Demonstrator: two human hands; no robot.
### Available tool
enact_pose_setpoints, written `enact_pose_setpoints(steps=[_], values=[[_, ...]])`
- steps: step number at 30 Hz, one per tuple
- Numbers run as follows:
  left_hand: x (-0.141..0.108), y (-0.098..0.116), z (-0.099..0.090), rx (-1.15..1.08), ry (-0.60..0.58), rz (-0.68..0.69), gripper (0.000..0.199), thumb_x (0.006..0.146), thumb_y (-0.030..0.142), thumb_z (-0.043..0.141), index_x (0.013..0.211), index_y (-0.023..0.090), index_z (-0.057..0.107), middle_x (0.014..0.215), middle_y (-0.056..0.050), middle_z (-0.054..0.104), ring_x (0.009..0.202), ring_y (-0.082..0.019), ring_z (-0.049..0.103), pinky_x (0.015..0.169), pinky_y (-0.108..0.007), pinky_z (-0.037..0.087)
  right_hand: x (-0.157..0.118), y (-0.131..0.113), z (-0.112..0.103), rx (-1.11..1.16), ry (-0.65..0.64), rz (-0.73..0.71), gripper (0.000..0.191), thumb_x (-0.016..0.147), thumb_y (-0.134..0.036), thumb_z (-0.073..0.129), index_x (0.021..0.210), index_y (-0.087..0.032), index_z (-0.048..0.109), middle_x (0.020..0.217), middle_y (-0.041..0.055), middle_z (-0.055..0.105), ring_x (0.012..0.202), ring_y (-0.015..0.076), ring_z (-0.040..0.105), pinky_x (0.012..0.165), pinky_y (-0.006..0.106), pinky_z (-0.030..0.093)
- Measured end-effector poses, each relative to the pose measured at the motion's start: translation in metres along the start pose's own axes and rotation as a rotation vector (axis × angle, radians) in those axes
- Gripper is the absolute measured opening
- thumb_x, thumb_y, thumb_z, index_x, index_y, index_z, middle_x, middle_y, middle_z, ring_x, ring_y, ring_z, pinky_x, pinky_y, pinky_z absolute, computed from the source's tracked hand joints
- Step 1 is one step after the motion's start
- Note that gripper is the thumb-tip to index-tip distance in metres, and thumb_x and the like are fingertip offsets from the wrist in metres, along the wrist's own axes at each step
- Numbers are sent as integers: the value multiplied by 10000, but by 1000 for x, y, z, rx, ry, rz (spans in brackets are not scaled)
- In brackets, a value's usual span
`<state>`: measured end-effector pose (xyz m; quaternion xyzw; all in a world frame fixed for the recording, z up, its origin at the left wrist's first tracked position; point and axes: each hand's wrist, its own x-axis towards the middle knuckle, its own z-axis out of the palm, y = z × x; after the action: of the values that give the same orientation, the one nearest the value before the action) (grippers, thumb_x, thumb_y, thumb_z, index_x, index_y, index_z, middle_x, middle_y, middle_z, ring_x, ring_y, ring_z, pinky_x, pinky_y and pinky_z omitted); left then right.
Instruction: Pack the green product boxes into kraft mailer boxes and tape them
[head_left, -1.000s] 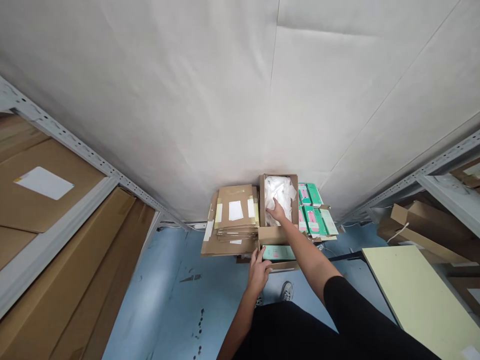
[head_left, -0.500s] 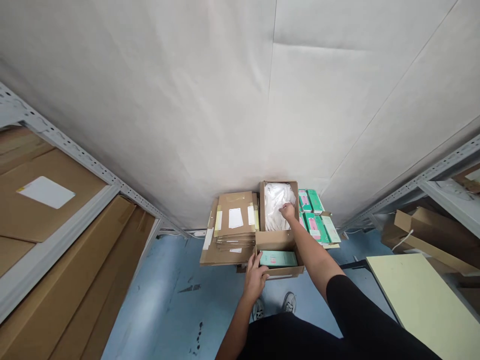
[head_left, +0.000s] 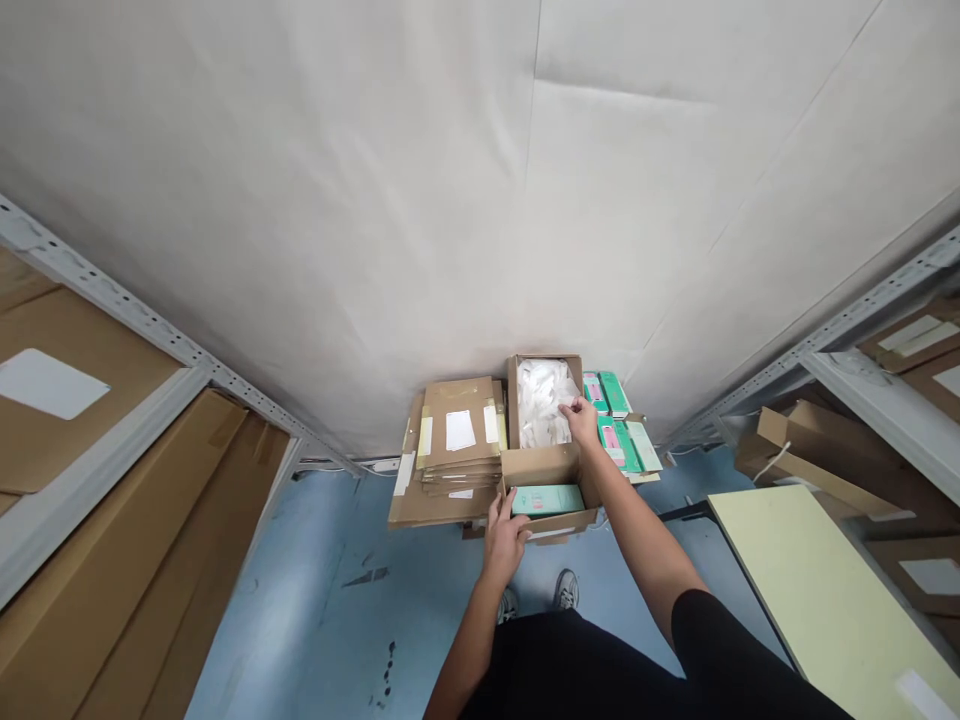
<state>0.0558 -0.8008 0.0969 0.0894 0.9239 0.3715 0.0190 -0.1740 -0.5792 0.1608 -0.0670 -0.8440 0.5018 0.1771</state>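
In front of me stands an open cardboard box (head_left: pixel 546 456) with a mint-green carton (head_left: pixel 547 499) lying in it. My left hand (head_left: pixel 505 535) grips this box at its front left corner, thumb by the green carton's end. Behind it, a second cardboard box (head_left: pixel 512 402) is filled with crumpled white plastic bags (head_left: pixel 541 395). My right hand (head_left: pixel 583 420) is over that box's right side, its fingertips pinched on a white plastic bag; the fold between the fingers is hard to make out.
Flattened cardboard boxes (head_left: pixel 457 425) are stacked on the left. Several green-and-pink cartons (head_left: pixel 615 440) lie on the right. Shelving with large boxes (head_left: pixel 150 520) stands to the left, more shelving (head_left: pixel 892 400) to the right. A pale yellow tabletop (head_left: pixel 810 580) is near my right side.
My right hand has drawn from the middle of the white bags toward the box's right edge. The left hand stays at the front box's corner. The view has shifted slightly.
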Motion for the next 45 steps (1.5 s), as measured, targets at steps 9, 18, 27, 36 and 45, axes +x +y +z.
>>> enact_pose_setpoints(steps=[9, 18, 27, 36, 45], values=[[0, 24, -16, 12, -79, 78, 171, 882, 155, 650, 932, 250, 783, 1691, 12, 337, 1519, -360, 293, 1201, -573, 380, -137, -28, -83, -10, -217, -189, 212, 919, -409, 642, 878, -207, 693, 904, 46, 729, 766, 182, 643, 736, 290, 530], [6, 79, 21, 80, -55, 151, 217, 901, 223, 651, 1053, 290, 790, 1676, 24, 368, 1507, -376, 312, 1211, -581, 363, -189, 11, -172, -206, -385, -297, 417, 868, -335, 739, 1282, -304, 707, 1411, 61, 672, 1230, 262, 681, 1028, 397, 556], [32, 205, 135, 97, -174, 324, 261, 881, 210, 642, 1083, 286, 789, 1684, 39, 346, 1496, -376, 334, 1213, -545, 370, -215, 73, -360, -289, -77, -185, 329, 965, -341, 632, 1276, -267, 711, 1299, 99, 715, 1270, 291, 627, 1094, 491, 530], [44, 334, 287, 61, -413, 543, 246, 858, 186, 661, 1048, 258, 799, 1662, -24, 387, 1503, -395, 330, 1204, -583, 377, -290, 155, -524, -423, 289, 69, 516, 964, -322, 631, 1473, -285, 555, 1637, 109, 418, 1496, 309, 428, 1191, 536, 448], [68, 421, 398, -1, -669, 811, 356, 836, 158, 696, 1169, 254, 776, 1664, -58, 388, 1541, -372, 314, 1220, -570, 377, -320, 195, -591, -510, 573, 323, 533, 954, -293, 632, 1479, -281, 539, 1718, 89, 256, 1542, 322, 350, 1197, 530, 431]])
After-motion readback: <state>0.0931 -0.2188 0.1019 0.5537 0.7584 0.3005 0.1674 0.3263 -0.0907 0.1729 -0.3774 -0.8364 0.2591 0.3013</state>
